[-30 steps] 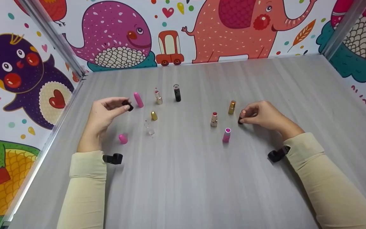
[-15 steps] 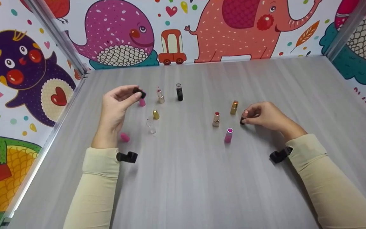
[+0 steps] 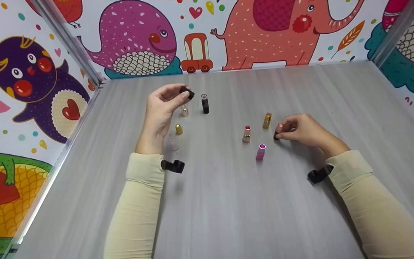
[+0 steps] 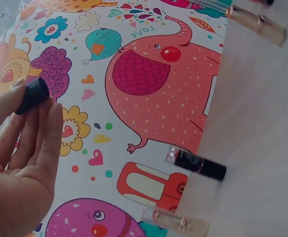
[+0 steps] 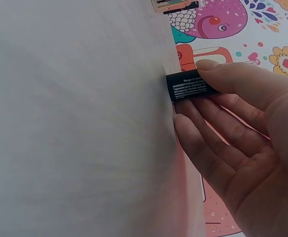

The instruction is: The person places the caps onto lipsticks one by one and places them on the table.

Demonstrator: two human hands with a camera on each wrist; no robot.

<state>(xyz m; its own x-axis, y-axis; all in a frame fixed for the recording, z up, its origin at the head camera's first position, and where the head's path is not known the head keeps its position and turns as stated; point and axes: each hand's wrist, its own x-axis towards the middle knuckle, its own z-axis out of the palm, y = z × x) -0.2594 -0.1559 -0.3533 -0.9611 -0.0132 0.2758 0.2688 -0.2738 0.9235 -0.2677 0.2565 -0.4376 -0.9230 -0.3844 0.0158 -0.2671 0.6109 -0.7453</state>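
Pale yellow cloth makes the sleeve (image 3: 138,205) at the left. Beyond it the left hand (image 3: 159,107) is raised over the grey table (image 3: 207,201), thumb and fingers pinching a small black cap (image 4: 32,97). On the table beside that hand's wrist is a clear cap (image 3: 173,143); farther off is a gold cap (image 3: 179,129), and beyond that a clear-topped lipstick (image 3: 185,112) the hand partly hides. Just right stands a black tube (image 3: 205,105) with a clear top. Well to the right a red lipstick (image 3: 247,134) stands upright, a pink lipstick (image 3: 260,153) nearer and a gold lipstick (image 3: 267,121) farther. Right of these, the right hand (image 3: 302,130) holds a black lipstick (image 5: 185,87) narrowly between thumb and fingers, its base at the table top, white print on its side.
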